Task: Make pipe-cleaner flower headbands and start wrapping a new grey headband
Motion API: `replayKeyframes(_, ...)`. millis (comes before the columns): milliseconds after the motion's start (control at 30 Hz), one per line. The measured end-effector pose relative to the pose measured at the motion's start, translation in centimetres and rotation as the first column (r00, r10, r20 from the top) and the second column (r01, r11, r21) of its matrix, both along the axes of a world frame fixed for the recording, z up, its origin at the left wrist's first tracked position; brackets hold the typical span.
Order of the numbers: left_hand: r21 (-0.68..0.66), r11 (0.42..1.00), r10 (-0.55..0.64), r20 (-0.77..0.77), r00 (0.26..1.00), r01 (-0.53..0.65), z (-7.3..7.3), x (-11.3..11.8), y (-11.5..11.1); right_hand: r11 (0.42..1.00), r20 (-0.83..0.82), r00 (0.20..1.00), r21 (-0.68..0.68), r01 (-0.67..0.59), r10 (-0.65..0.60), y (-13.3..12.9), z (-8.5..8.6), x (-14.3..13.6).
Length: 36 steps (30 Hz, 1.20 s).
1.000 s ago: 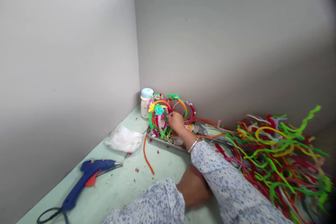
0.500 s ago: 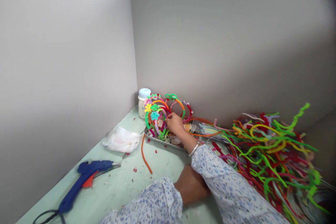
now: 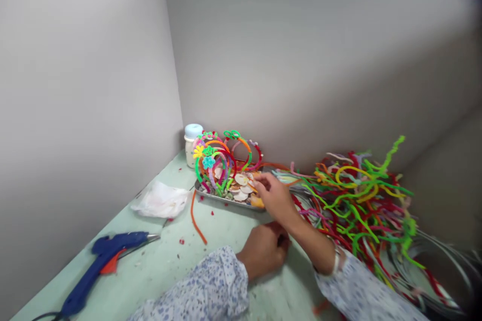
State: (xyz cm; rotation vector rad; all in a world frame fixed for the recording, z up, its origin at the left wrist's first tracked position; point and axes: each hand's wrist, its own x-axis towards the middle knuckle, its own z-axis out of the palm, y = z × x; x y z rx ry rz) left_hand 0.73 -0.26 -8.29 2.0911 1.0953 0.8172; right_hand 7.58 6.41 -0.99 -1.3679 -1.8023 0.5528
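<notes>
My right hand (image 3: 276, 199) is over the right end of a metal tray (image 3: 229, 201), its thumb and fingertips slightly apart beside the shells (image 3: 244, 184) with nothing visible between them. Below it, my left hand (image 3: 265, 251) rests on the table with the fingers curled in. What the left fist holds, if anything, is hidden. Several headbands wrapped in fuzzy pipe cleaner (image 3: 225, 153) stand in the tray's left part. Some carry flower shapes, among them a yellow flower (image 3: 198, 152) and a blue flower (image 3: 208, 162).
A blue glue gun (image 3: 101, 266) with an orange trigger lies at the left. Near it sits a white plastic packet (image 3: 161, 199). An orange pipe cleaner (image 3: 196, 220) lies before the tray, and a lidded jar (image 3: 191, 148) stands behind. Tangled pipe cleaners (image 3: 357, 200) fill the right side.
My right hand has drawn back from the headbands to the right end of the tray, uncovering the shells. My left fist now shows beyond the right sleeve. The view has shifted slightly right.
</notes>
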Motion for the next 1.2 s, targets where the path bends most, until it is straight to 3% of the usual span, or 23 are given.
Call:
replayKeyframes(167, 0.027, 0.996, 0.084, -0.037, 0.996, -0.083, 0.8, 0.2, -0.3, 0.994, -0.120, 0.987, 0.014, 0.108, -0.106, -6.8, -2.6, 6.4)
replayKeyframes(333, -0.018, 0.997, 0.077, 0.015, 0.997, -0.076, 0.6, 0.5, -0.1, 0.981, -0.050, 0.982, 0.062, 0.186, -0.183, -11.7, -5.5, 9.1)
replayKeyframes(600, -0.082, 0.995, 0.062, 0.062, 0.996, -0.057, 0.8, 0.8, -0.2, 0.979, 0.042, 0.991, 0.163, 0.120, -0.128, -12.5, -6.7, 9.8)
replayKeyframes(733, -0.070, 0.996, 0.059, 0.052, 0.997, -0.056, 1.0, 0.9, -0.3, 0.969, 0.015, 0.986, 0.189, 0.159, -0.165, -12.2, -6.7, 10.0)
replayKeyframes(833, -0.068, 0.995, 0.081, 0.052, 0.995, -0.078, 0.8, 1.2, -0.1, 0.917, -0.024, 0.962, 0.298, 0.266, -0.271, -11.7, -5.5, 11.2)
replayKeyframes(967, -0.061, 0.994, 0.101, 0.107, 0.989, -0.095, 0.7, 2.0, 0.0, 0.807, 0.064, 0.870, 0.412, 0.424, -0.489, -10.7, -1.7, 15.7)
replayKeyframes(1033, -0.048, 0.995, 0.092, 0.141, 0.986, -0.086, 0.7, 2.3, -0.1, 0.745, 0.207, 0.758, 0.462, 0.481, -0.618, -10.8, 0.5, 18.9)
replayKeyframes(1100, -0.045, 0.997, 0.077, 0.163, 0.984, -0.070, 0.8, 2.4, -0.3, 0.659, 0.340, 0.570, 0.487, 0.574, -0.748, -11.6, 2.6, 21.9)
replayKeyframes(1167, -0.057, 0.997, 0.068, 0.173, 0.983, -0.059, 0.8, 2.4, -0.4, 0.607, 0.488, 0.388, 0.452, 0.654, -0.782, -12.7, 4.0, 24.2)
replayKeyframes(1200, -0.066, 0.996, 0.066, 0.175, 0.982, -0.055, 0.8, 2.3, -0.4, 0.607, 0.572, 0.335, 0.390, 0.692, -0.749, -13.2, 4.4, 24.9)
